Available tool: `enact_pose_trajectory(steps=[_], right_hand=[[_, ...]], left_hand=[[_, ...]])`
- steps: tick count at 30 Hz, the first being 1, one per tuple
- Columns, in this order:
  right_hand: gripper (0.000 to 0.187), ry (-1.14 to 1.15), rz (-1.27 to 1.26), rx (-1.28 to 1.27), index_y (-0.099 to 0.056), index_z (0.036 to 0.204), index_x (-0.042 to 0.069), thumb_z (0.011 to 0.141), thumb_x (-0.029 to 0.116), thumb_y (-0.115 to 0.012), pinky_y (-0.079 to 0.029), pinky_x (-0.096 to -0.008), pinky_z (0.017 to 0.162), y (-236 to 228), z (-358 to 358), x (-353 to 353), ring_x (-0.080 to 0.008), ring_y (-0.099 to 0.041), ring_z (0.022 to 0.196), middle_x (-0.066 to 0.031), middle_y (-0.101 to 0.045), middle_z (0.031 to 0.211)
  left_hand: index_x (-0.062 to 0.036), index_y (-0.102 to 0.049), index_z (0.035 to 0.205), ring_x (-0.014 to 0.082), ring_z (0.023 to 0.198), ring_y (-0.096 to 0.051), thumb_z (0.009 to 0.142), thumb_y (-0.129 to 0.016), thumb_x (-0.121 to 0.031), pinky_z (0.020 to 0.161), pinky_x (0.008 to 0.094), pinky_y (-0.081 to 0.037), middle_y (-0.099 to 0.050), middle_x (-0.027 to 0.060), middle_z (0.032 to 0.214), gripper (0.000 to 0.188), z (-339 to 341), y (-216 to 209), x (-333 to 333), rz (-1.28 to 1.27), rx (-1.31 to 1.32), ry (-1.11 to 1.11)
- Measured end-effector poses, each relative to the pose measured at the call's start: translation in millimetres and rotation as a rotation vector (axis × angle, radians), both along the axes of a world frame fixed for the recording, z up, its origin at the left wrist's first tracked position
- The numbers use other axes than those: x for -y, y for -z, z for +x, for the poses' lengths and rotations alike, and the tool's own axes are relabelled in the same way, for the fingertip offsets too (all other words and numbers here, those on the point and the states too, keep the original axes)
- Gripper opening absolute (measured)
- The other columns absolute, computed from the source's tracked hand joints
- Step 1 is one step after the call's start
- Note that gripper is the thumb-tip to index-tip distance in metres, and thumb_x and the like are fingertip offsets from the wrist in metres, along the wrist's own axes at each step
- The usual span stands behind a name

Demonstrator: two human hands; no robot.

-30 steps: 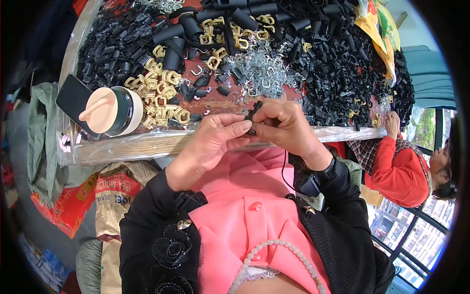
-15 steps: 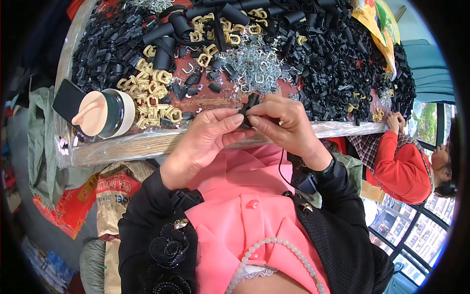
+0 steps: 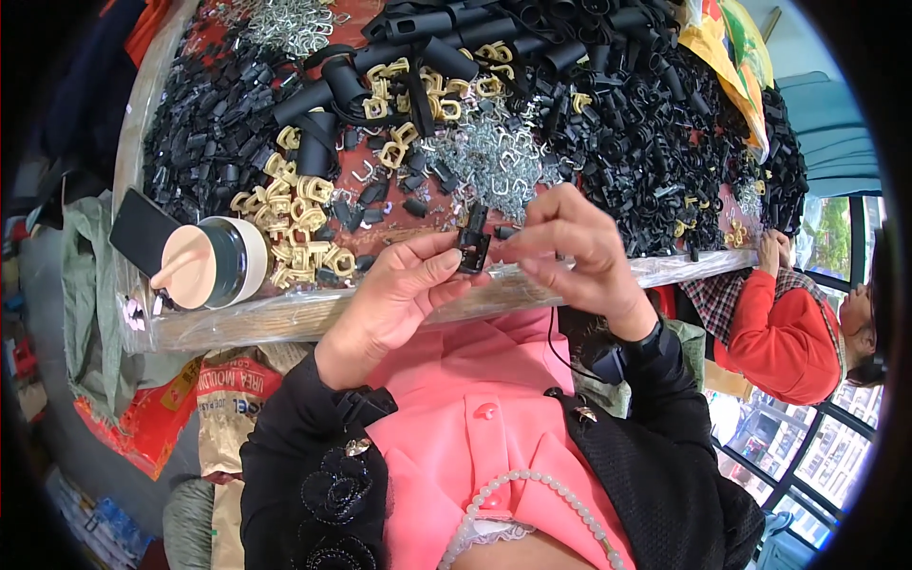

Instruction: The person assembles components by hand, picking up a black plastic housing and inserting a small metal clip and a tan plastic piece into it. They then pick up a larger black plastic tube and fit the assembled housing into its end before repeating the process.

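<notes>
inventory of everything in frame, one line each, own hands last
black clip: one, black, pinched in left fingertips
black plastic parts: heaps, black, across table
yellow clips: many, pale yellow, table centre-left
metal hooks: pile, silver, table centre
cup: one, lid peach, table's left edge
phone: one, black, beside cup
table: one, plastic-wrapped near edge
sacks: printed, floor at left
co-worker: one, red sleeve, at right
left hand: holds clip
right hand: fingers at clip's right side
</notes>
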State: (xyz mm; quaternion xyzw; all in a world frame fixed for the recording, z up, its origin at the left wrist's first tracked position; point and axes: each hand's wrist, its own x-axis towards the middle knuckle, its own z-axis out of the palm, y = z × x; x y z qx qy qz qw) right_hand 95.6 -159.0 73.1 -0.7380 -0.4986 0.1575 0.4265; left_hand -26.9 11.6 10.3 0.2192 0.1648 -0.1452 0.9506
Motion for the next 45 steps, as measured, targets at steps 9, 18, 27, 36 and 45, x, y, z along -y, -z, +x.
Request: enact_pose_trajectory(steps=[9,18,27,36,45], right_hand=[[0.041,0.036,-0.124,0.235,-0.058,0.096,0.010,0.057,0.013,-0.072,-0.026,-0.0430,0.088,17,-31,-10,-0.0334,-0.032,0.109,-0.0123,-0.036,0.121],[0.050,0.027,-0.068,0.208,-0.053,0.100,0.008,0.056,0.016,-0.073,-0.026,-0.0427,0.089,29,-36,-8,-0.0326,-0.032,0.110,-0.0152,-0.031,0.124],[0.048,0.077,-0.112,0.239,-0.048,0.098,0.006,0.058,0.020,-0.072,-0.027,-0.0422,0.088,28,-37,-19,-0.0335,-0.033,0.108,-0.0158,-0.032,0.123],[0.043,-0.020,-0.039,0.226,-0.054,0.095,0.009,0.056,0.019,-0.071,-0.026,-0.0432,0.087,25,-25,-5,-0.0328,-0.035,0.108,-0.0140,-0.037,0.121],[0.041,-0.076,-0.074,0.364,-0.059,0.096,0.010,0.057,0.018,-0.069,-0.030,-0.0426,0.085,27,-19,-4,-0.0304,-0.038,0.106,-0.0116,-0.040,0.119]], left_hand=[[-0.0006,-0.053,0.106,0.0129,0.086,-0.058,0.081,-0.056,-0.007,0.076,0.0241,-0.050,-0.058,0.0075,0.100,0.026,3,0,-1,-0.024,0.013,-0.071],[0.0001,-0.053,0.106,0.0162,0.087,-0.058,0.081,-0.055,-0.008,0.076,0.0251,-0.050,-0.057,0.0079,0.100,0.026,3,-1,2,-0.001,0.017,-0.047],[0.0005,-0.053,0.105,0.0205,0.087,-0.059,0.083,-0.054,-0.009,0.075,0.0255,-0.050,-0.057,0.0090,0.100,0.024,1,2,2,-0.054,0.039,-0.027],[-0.0014,-0.050,0.107,0.0202,0.085,-0.059,0.084,-0.051,-0.009,0.075,0.0275,-0.052,-0.057,0.0100,0.098,0.024,2,1,2,-0.049,-0.021,-0.001],[0.0001,-0.051,0.105,0.0206,0.087,-0.059,0.083,-0.053,-0.010,0.074,0.0248,-0.050,-0.057,0.0102,0.100,0.024,2,6,2,-0.001,-0.043,0.000]])
